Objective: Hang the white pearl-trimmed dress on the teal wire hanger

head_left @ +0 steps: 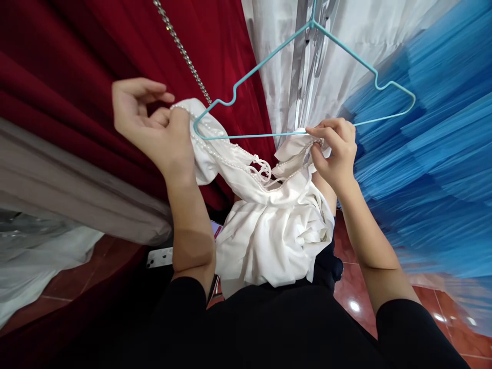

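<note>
Fingers (329, 134) partly hide the garment (265, 236) and hanger (265, 135).

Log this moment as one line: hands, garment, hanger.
left hand: holding white garment by beaded edge | right hand: gripping hanger bar, garment edge | garment: lower part bunched

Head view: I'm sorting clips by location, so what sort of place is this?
Likely a dress shop or wardrobe room: layered blue fabric hangs near a white beaded garment and a turquoise hanger.
</note>
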`<state>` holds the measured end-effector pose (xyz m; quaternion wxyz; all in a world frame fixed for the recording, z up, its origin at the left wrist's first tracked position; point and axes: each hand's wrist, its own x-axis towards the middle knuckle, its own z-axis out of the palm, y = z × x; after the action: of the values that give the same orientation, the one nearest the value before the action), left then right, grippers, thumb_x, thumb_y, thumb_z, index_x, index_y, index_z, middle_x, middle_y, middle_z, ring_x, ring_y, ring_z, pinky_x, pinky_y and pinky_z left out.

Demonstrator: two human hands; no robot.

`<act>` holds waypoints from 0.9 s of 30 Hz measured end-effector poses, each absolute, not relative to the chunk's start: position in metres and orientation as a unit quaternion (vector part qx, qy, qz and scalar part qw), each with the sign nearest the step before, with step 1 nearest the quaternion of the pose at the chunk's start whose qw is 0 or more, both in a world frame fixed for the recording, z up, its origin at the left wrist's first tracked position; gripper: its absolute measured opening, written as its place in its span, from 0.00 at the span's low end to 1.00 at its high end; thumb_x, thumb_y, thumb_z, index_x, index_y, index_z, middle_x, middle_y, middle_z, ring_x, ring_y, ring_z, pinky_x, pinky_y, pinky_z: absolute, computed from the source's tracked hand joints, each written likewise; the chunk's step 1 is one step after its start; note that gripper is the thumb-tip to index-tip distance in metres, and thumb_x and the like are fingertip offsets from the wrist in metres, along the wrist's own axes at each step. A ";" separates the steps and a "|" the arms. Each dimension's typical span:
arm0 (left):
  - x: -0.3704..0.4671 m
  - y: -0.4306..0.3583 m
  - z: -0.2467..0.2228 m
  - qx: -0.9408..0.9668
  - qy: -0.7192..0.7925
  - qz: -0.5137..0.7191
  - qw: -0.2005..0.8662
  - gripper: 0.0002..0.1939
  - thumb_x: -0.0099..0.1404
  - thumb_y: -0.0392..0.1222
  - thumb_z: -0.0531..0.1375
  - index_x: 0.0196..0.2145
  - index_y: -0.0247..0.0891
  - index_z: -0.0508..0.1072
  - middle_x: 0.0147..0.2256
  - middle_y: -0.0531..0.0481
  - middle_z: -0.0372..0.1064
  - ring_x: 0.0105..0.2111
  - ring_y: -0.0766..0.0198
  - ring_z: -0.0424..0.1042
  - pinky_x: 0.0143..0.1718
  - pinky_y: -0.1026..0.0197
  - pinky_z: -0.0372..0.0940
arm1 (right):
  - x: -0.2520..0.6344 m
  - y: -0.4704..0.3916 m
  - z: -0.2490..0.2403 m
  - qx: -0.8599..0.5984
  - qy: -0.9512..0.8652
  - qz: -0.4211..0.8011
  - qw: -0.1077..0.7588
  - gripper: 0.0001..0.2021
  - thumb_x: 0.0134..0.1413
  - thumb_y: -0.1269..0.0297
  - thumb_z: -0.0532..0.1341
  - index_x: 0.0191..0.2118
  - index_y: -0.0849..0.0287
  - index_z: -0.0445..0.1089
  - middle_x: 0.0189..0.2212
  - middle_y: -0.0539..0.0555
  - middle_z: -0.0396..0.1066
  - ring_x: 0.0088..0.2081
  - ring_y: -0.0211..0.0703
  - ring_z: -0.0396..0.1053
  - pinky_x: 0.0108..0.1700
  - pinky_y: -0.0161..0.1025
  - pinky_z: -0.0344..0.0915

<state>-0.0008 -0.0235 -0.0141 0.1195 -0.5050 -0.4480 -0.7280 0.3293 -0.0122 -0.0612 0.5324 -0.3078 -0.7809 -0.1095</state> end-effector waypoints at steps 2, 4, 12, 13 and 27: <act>0.009 -0.018 0.000 -0.544 -0.421 -0.715 0.122 0.21 0.67 0.58 0.72 0.37 0.41 0.70 0.39 0.49 0.71 0.38 0.63 0.73 0.28 0.62 0.65 | 0.329 -0.014 -0.060 -0.310 -0.778 -0.116 0.535 0.19 0.59 0.74 0.58 0.51 0.47 0.74 0.44 0.51 0.73 0.47 0.49 0.74 0.57 0.61 0.70; 0.019 -0.010 0.007 -0.594 -0.380 -0.699 0.120 0.19 0.69 0.57 0.71 0.38 0.41 0.72 0.37 0.50 0.71 0.36 0.64 0.74 0.26 0.62 0.63 | 0.329 -0.016 -0.058 -0.316 -0.775 -0.124 0.533 0.19 0.58 0.75 0.58 0.51 0.48 0.75 0.43 0.51 0.73 0.45 0.48 0.74 0.54 0.58 0.70; 0.064 -0.010 0.000 -0.700 -0.304 -0.638 0.101 0.10 0.75 0.49 0.70 0.43 0.41 0.77 0.39 0.52 0.76 0.39 0.65 0.76 0.38 0.60 0.70 | 0.331 -0.015 -0.058 -0.359 -0.785 -0.113 0.492 0.15 0.63 0.70 0.58 0.51 0.49 0.74 0.42 0.53 0.73 0.46 0.51 0.75 0.60 0.65 0.68; 0.074 -0.015 -0.003 -0.711 -0.305 -0.627 0.089 0.08 0.76 0.46 0.68 0.44 0.41 0.77 0.41 0.51 0.76 0.42 0.64 0.76 0.43 0.60 0.71 | 0.331 -0.016 -0.058 -0.365 -0.786 -0.109 0.487 0.14 0.64 0.69 0.58 0.51 0.48 0.74 0.42 0.53 0.73 0.46 0.51 0.75 0.62 0.65 0.67; 0.126 -0.033 -0.041 -0.776 -0.389 -0.495 -0.039 0.18 0.73 0.24 0.55 0.44 0.41 0.81 0.42 0.50 0.80 0.45 0.57 0.79 0.49 0.53 0.68 | 0.360 -0.076 -0.027 -0.513 -0.727 -0.066 0.451 0.03 0.55 0.67 0.69 0.34 0.52 0.75 0.51 0.57 0.79 0.57 0.58 0.74 0.63 0.63 0.71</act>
<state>0.1255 -0.0334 -0.0406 -0.0393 -0.7763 -0.3886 -0.4948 0.3597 -0.0763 -0.0268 0.4513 -0.5131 -0.7272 -0.0658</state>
